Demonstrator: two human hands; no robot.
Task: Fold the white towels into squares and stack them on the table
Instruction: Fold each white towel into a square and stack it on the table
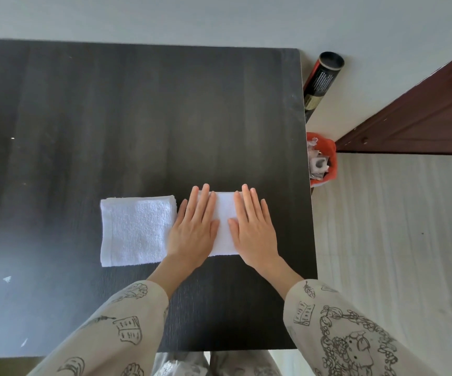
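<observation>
Both hands lie flat and open, palms down, on a folded white towel (pixel 223 223) near the front right part of the dark surface (pixel 138 118); the left hand (pixel 193 229) covers its left portion and the right hand (pixel 254 229) its right portion, so only a strip of cloth shows between them and a little at the far and near edges. Neither hand grips anything; the fingers are stretched forward and pressing down, which reads as smoothing or flattening a fold. Just beside it on the left, touching or almost touching, lies a second folded towel (pixel 136 230), a roughly square pad with several layers showing at its far right corner. The cloth is looped terry, so it is likely light, soft and limp, with no stiffness of its own: it will probably sag if lifted by one corner, and the layers may slide apart. It should not be slippery on the matte surface, and nothing about it is fragile. To move the pressed towel onto its neighbour, the safest hold seems to be at two opposite edges, fingers slipped beneath and thumbs on top, pinching all layers together so the fold stays shut. Lifting it level looks wise, since a tilt could let the top layer flop open.
</observation>
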